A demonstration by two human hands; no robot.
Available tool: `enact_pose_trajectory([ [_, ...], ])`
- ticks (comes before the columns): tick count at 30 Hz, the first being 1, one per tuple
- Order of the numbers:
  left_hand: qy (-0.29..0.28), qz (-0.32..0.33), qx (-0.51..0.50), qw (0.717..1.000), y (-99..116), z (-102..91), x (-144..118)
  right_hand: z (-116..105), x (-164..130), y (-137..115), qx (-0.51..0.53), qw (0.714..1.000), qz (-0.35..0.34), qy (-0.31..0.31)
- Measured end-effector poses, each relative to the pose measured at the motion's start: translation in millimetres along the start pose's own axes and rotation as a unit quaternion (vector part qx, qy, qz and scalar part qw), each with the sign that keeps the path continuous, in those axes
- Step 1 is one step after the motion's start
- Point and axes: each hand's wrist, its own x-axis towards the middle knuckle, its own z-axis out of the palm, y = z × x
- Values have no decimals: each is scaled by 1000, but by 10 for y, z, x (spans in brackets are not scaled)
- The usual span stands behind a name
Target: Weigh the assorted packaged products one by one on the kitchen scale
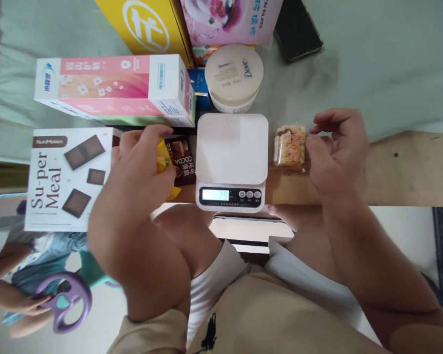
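Note:
My left hand [140, 157] is closed around a yellow packet [163, 155], much of which the fingers hide. Right beside it lies a brown cocoa snack packet [180, 157]. A white kitchen scale [232, 150] stands in the middle, its plate bare and its display [214, 194] lit, with digits that look like 29. To the right of the scale, a clear-wrapped snack [290, 146] rests near the table edge. My right hand [335, 147] is just right of this snack, thumb and forefinger apart, with nothing seen between them.
Left stand a white Su-per Meal box [68, 182] and a pink-white carton [114, 88]. Behind are a yellow box [147, 24], a pink box [229, 19], a round Dove tub [234, 76] and a dark phone [298, 29]. Another person's hand holds a purple wheel-shaped toy [68, 319].

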Motion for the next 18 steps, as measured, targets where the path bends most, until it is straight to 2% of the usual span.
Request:
enact_pose_trajectory([
  [3, 46, 59, -54, 996, -33, -113, -145, -2, -8, 14, -8, 1000, -4, -2],
  [6, 64, 152, -124, 978, 70, -118, -187, -2, -10, 5, -8, 1000, -2, -7],
  [13, 53, 270, -133, 952, 608, 291, -19, 10, 7, 16, -6, 1000, -9, 1],
  [15, 68, 290, -157, 941, 667, 348, -3, 1, 11, 28, -5, 1000, -10, 3],
  [18, 118, 295, -223, 922, 650, 330, -10, -21, 16, 34, -7, 1000, -6, 8],
])
